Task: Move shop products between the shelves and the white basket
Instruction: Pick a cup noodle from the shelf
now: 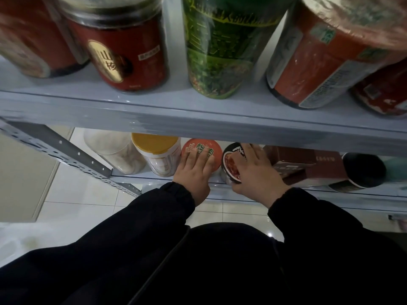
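Sleeves (167, 208) are extended to the lower shelf (220, 193): an orange-lidded tub (211, 146) is steadied by the flat left hand (193, 172), a tilted black-lidded cup (231, 167) grasped by the right hand (257, 171), probably for removal.

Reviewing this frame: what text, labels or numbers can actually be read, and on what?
"山", then a half-legible character: gold oval label on the red jar, upper shelf.
Green characters on the orange lid under the left hand: partly covered, unreadable.
White mark on the black-lidded cup gripped by the right hand: unreadable.
Green cup, red cup, brown box: blurred or too small.
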